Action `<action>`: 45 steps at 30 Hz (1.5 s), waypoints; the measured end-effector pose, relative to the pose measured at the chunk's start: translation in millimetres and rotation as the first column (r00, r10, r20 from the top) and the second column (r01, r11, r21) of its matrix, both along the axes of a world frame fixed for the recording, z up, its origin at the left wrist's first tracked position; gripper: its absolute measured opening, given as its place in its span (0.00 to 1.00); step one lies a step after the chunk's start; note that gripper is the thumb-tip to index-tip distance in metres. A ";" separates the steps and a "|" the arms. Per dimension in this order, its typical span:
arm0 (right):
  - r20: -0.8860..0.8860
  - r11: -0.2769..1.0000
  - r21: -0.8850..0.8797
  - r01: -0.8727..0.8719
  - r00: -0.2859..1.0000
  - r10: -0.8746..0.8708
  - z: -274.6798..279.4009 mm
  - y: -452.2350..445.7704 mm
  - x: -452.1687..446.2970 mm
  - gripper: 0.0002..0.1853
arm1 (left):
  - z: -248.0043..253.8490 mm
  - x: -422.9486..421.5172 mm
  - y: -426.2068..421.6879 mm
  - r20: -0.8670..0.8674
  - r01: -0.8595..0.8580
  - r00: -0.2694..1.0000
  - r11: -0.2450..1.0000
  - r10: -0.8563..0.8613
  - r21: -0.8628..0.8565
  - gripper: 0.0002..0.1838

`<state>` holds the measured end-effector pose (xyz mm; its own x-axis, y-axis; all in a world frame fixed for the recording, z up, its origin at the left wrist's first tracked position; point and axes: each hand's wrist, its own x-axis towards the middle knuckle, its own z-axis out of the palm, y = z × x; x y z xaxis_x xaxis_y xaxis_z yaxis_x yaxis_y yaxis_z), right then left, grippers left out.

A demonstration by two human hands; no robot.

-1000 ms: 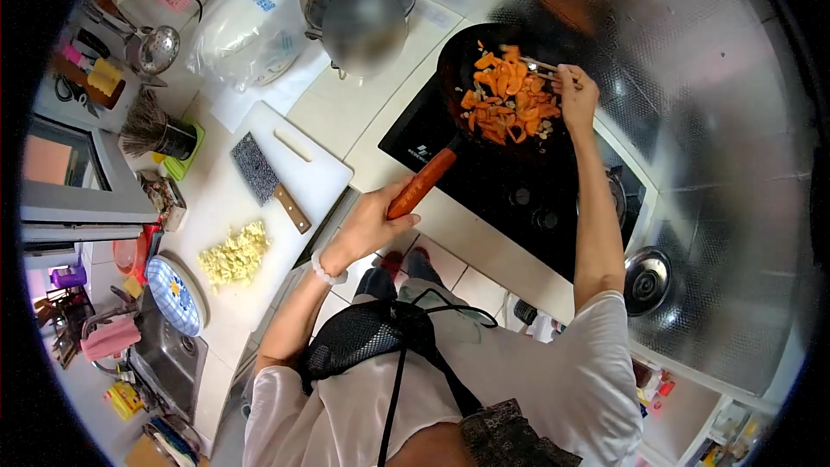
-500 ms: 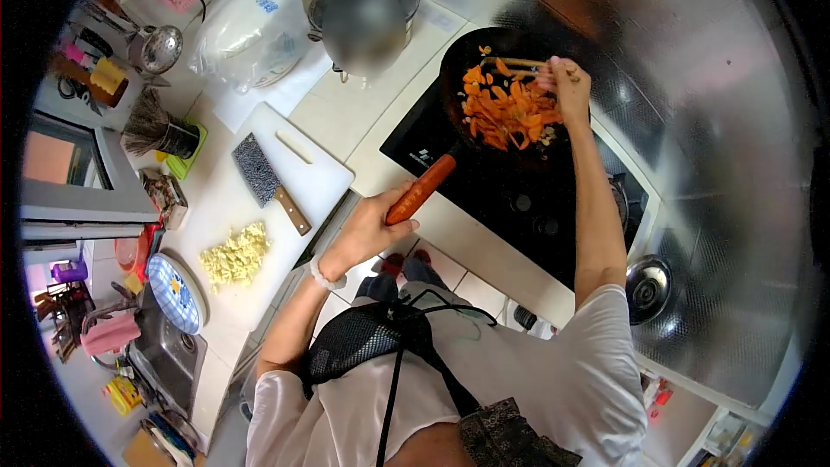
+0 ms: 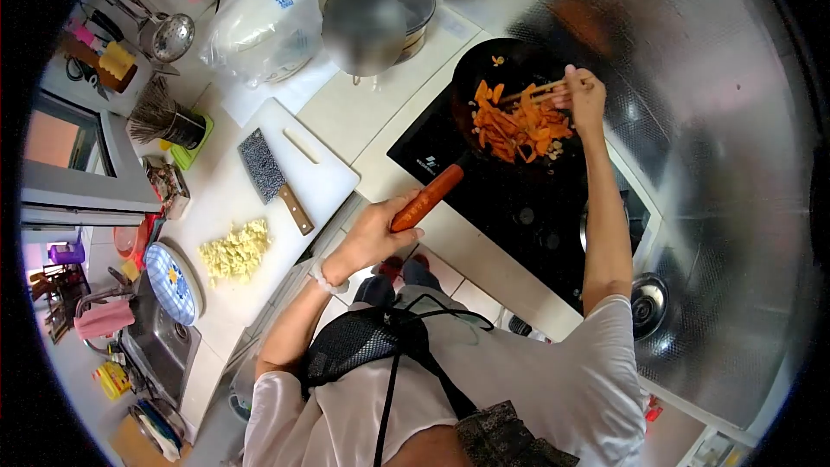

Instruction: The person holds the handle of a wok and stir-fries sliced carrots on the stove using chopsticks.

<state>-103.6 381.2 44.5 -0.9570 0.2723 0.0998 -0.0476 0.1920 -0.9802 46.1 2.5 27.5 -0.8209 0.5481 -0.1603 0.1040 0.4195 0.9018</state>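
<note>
My left hand (image 3: pixel 378 232) is wrapped round the reddish wooden handle (image 3: pixel 428 198) of a dark wok (image 3: pixel 471 69) on the black stove (image 3: pixel 514 216). Orange carrot slices (image 3: pixel 514 125) lie in the wok among small pale pieces. Above its right side, my right hand (image 3: pixel 583 97) grips wooden chopsticks (image 3: pixel 538 92), whose tips reach into the carrots. Left of the stove, a white cutting board (image 3: pixel 322 156) bears a cleaver (image 3: pixel 266 169) with a wooden handle and a heap of chopped pale-yellow food (image 3: pixel 235 249).
A lidded pot (image 3: pixel 415 4) stands behind the board, beside a plastic bag (image 3: pixel 259 22). A blue-and-white plate (image 3: pixel 173 281) rests near the sink (image 3: pixel 164 342). Foil-like sheeting (image 3: pixel 718 164) shields the stove's right side. Ladles (image 3: pixel 171 37) hang at the upper left.
The carrots are gathered more closely together, and the chopsticks have shifted within the wok. My right hand appears slightly farther right; my left hand keeps hold of the handle.
</note>
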 end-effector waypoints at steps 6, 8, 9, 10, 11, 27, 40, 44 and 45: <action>-0.319 0.995 -0.066 -0.078 0.946 0.053 -11.6 -21.7 -18.1 0.15 | -7.8 0.7 0.2 -0.070 -0.008 0.998 1.000 0.009 0.023 0.34; -0.142 0.999 -0.031 -0.016 0.990 0.011 -11.3 -16.0 -7.1 0.15 | -11.3 -0.6 -0.4 -0.091 0.001 0.996 0.999 0.003 0.038 0.34; -0.139 0.999 -0.031 -0.021 0.990 0.017 -6.7 -16.7 -7.8 0.15 | -7.9 -0.6 -0.3 -0.108 0.011 0.994 0.999 -0.005 0.052 0.34; -0.122 1.000 -0.001 -0.012 0.992 0.012 -3.6 -14.9 -7.2 0.15 | -3.6 -0.8 -0.4 -0.102 0.010 0.995 0.999 -0.005 0.051 0.34; -0.107 1.000 0.029 -0.001 0.994 0.004 -1.2 -13.2 -6.4 0.16 | 2.7 -1.6 -0.2 -0.025 0.013 1.000 1.000 -0.013 -0.007 0.34; -0.169 0.878 0.474 0.063 0.985 0.021 -29.0 -46.3 31.0 0.15 | -2.9 -0.9 -0.1 -0.003 0.018 1.000 1.000 -0.018 0.001 0.33; 0.014 0.906 0.400 -0.138 0.989 0.144 -12.4 -69.3 100.7 0.14 | -2.8 0.4 2.5 -0.077 0.018 0.997 0.999 -0.014 0.047 0.33; -0.105 0.882 0.459 0.108 0.992 -0.067 -45.3 -12.8 85.1 0.13 | 1.7 0.0 0.7 -0.073 0.022 0.997 1.000 -0.021 0.011 0.33; -0.076 0.885 0.450 0.121 0.992 -0.097 -38.8 -3.9 85.9 0.14 | 3.7 0.3 0.7 -0.071 0.029 0.997 0.999 -0.030 -0.016 0.33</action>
